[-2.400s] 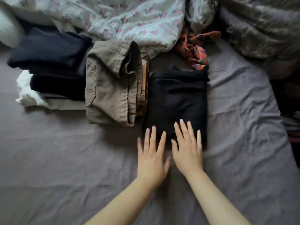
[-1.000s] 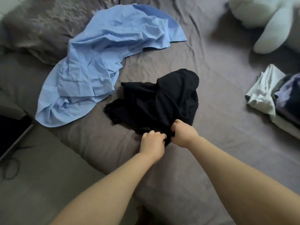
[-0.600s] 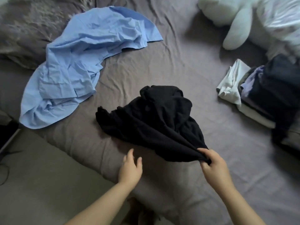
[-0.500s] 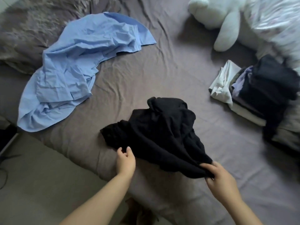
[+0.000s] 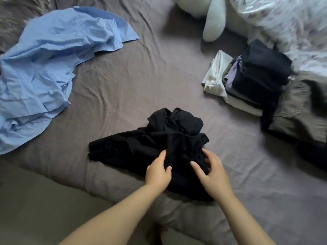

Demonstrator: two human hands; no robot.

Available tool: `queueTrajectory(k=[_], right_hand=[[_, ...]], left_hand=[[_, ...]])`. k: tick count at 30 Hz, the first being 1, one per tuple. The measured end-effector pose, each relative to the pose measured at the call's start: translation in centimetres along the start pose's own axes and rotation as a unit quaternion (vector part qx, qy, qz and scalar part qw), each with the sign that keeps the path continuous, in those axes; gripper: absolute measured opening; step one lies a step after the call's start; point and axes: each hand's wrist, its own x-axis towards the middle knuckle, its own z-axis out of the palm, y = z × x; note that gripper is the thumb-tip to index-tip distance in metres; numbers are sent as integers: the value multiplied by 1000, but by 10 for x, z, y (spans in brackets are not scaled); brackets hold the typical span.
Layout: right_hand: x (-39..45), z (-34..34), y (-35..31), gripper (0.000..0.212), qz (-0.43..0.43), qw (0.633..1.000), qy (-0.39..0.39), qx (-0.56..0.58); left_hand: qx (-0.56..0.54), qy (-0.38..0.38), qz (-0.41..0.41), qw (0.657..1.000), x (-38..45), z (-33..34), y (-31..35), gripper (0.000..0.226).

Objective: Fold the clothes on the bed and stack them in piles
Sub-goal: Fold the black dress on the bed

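Wide bed (image 5: 159, 71) under a wrinkled grey-brown sheet, filling nearly the whole view; its near edge rounded over toward a plain floor (image 5: 35, 209) at lower left. Crumpled light blue garment (image 5: 53, 68) spread across the left side of the bed, unfolded, well apart from everything else. Floral duvet (image 5: 292, 25) bunched at the upper right corner, blurred. White plush toy (image 5: 212, 20) at the top edge beside the duvet, one limb pointing down toward the middle. Olive-grey folded garment (image 5: 300, 114) at the right edge, partly blurred. Stack of folded clothes (image 5: 256, 82) just left of it: dark navy pieces on top, a lilac layer and pale cream ones below, the cream edges sticking out to the left. Black garment (image 5: 159, 138) rumpled in a heap near the bed's front edge, centre of view, unfolded, a bunched knot at its far end.

Left hand (image 5: 157, 172) on the near part of the black garment, thumb and fingers curled, grip closed on a pinch of the cloth. Right hand (image 5: 212, 172) just beside it, fingers bent and sunk into the fabric, grip closed round a fold of the same garment. Both forearms bare, reaching in from the bottom edge.
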Motion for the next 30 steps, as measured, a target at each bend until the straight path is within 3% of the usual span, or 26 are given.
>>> queueTrajectory(k=[3, 5, 8, 10, 12, 14, 15, 17, 20, 22, 24, 25, 27, 30], right_hand=[[22, 21, -47, 99, 114, 985, -41, 123], [27, 33, -57, 107, 164, 981, -61, 85], [16, 46, -41, 75, 188, 979, -57, 46], [-3, 44, -23, 52, 215, 974, 2, 70], [-27, 32, -7, 38, 236, 962, 75, 112], [-52, 20, 6, 35, 237, 950, 132, 157], [-64, 16, 13, 33, 236, 946, 151, 166], [-80, 13, 24, 26, 254, 936, 181, 162], [-88, 23, 39, 25, 316, 920, 183, 144], [-86, 35, 42, 37, 353, 914, 166, 108], [-82, 45, 33, 55, 371, 916, 155, 1], [-79, 50, 27, 61, 344, 922, 163, -66], [-74, 58, 13, 63, 205, 953, 164, -152], [-61, 78, -9, 59, 63, 990, 23, -127]], left_hand=[[51, -97, 104, 989, -40, 18, -7, 58], [93, -193, 132, 968, -65, 19, -14, 59], [101, -301, 129, 940, -82, 10, -28, 52], [85, -241, 104, 961, -77, -7, -35, 36], [49, -99, 75, 991, -60, -29, -44, 28], [20, 24, 54, 998, -35, -53, -51, 32], [22, 48, 38, 998, -22, -64, -53, 38], [41, 18, -13, 999, 4, -77, -53, 56], [46, -113, -46, 991, 27, -72, -51, 81], [52, -186, -47, 980, 27, -56, -54, 89], [45, -208, -57, 975, 19, -42, -62, 85], [45, -202, -56, 977, 13, -37, -66, 82], [70, -182, -31, 980, -3, -33, -75, 81], [71, -163, -20, 984, -27, -39, -95, 100]])
